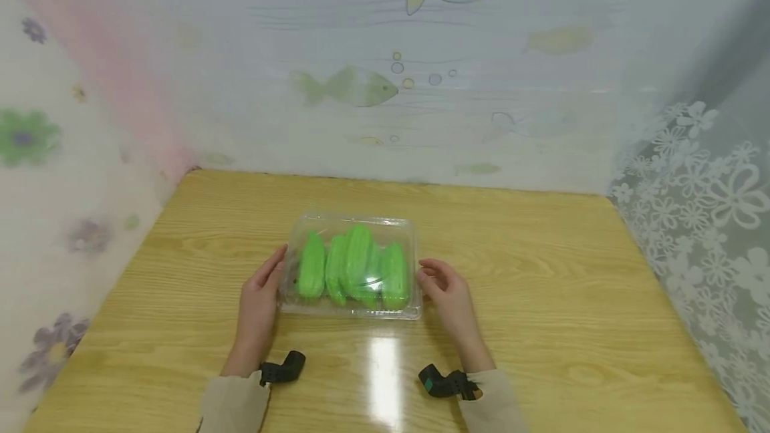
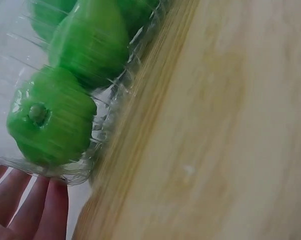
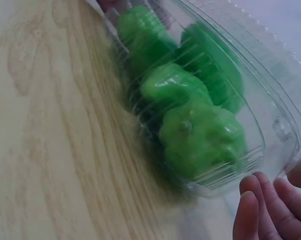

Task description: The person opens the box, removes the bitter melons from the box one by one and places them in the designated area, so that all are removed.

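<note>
A clear plastic clamshell box [image 1: 350, 313] with its lid down is at the middle of the wooden table. Several bright green ridged vegetables, like small gourds or squash [image 1: 311, 271], lie inside it; their exact kind I cannot tell. At the box's left end is my left hand [image 1: 260, 299], its fairly straight fingers [image 2: 53, 210] touching the end wall low down. My right hand [image 1: 448, 296] is at the opposite end, fingertips [image 3: 248, 200] against or very near the wall and the thumb by the rim. Whether the box rests fully on the table is unclear.
The wood-patterned table [image 1: 559, 299] runs back to a fish-printed curtain [image 1: 349, 85]. Flowered cloth [image 1: 57, 232] hangs on the left, and a white lace-patterned curtain [image 1: 710, 219] on the right. A black camera mount [image 1: 283, 369] sits on the left wrist, another mount [image 1: 442, 381] on the right.
</note>
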`<state>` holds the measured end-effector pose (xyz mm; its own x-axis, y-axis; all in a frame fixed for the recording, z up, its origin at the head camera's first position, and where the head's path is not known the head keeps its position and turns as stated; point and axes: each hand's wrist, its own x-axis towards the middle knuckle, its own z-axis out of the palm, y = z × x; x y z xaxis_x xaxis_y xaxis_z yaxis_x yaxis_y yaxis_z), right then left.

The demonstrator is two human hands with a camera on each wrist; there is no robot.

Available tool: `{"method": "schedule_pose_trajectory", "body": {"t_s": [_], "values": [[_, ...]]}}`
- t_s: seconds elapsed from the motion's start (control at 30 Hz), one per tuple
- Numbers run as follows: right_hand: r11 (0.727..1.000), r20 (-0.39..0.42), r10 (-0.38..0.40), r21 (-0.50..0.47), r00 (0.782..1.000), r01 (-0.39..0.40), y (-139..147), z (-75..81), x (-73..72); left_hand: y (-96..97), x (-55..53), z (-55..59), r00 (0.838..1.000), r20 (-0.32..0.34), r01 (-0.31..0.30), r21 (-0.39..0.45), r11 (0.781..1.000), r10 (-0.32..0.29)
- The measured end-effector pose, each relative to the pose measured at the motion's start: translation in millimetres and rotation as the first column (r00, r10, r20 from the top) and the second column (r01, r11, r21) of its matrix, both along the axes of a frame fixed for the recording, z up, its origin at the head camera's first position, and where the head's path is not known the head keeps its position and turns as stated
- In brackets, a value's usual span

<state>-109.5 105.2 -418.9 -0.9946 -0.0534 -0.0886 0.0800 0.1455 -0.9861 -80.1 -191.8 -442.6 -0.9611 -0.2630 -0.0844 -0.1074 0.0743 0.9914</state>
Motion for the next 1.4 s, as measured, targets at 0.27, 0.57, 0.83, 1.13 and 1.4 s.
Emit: {"method": "schedule_pose_trajectory", "body": {"t_s": [0.27,0.57,0.83,1.13,1.4], "values": [[0.996,-0.054,0.041,-0.072,0.998,-0.045,-1,-22.0,4.8,0.5,4.6,-0.2,1.000,0.005,-0.012,-0.024,1.000,0.012],[0.983,0.001,0.149,-0.107,0.989,-0.148,0,-29.8,9.4,-0.6,6.6,2.1,1.000,-0.007,-0.023,0.021,1.000,0.023],[0.948,0.012,0.305,-0.103,0.952,-0.303,5,-29.1,6.2,0.3,2.5,0.3,0.999,-0.036,-0.034,0.136,0.990,0.039],[0.939,0.054,0.334,-0.101,0.941,-0.328,-4,-9.5,12.4,2.2,3.6,-2.1,0.997,-0.062,-0.028,0.197,0.980,0.041],[0.958,0.057,0.281,-0.082,0.958,-0.276,-8,-14.8,12.1,0.8,5.9,-3.6,0.993,-0.120,0.022,0.295,0.955,0.014]]}}
